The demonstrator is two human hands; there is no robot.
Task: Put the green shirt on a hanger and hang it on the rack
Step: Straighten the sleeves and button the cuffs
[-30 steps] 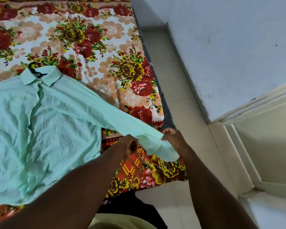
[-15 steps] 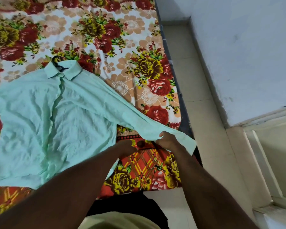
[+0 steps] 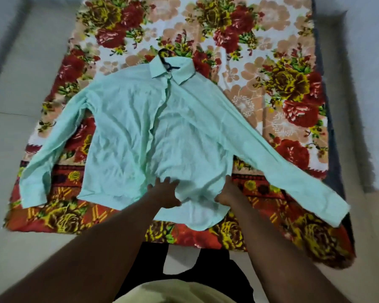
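Note:
The mint green shirt (image 3: 140,138) lies spread face up on the bed with both sleeves stretched out sideways. A dark hanger's hook (image 3: 164,59) sticks out of the collar; the rest of the hanger is hidden inside the shirt. My left hand (image 3: 165,193) rests flat on the lower front of the shirt with fingers spread. My right hand (image 3: 228,191) lies along the shirt's lower right side, fingers extended, touching the fabric. The cloth between the two hands is slightly bunched. No rack is in view.
The bed is covered by a flowered red, yellow and white blanket (image 3: 282,84). Pale tiled floor (image 3: 20,95) runs along the left of the bed, with more floor (image 3: 365,106) on the right. The right cuff (image 3: 333,211) reaches the bed's near right corner.
Both hands let go of the right sleeve's cuff and moved left to the shirt's lower front. The sleeve now lies flat on the bed. My view swung left over the bed.

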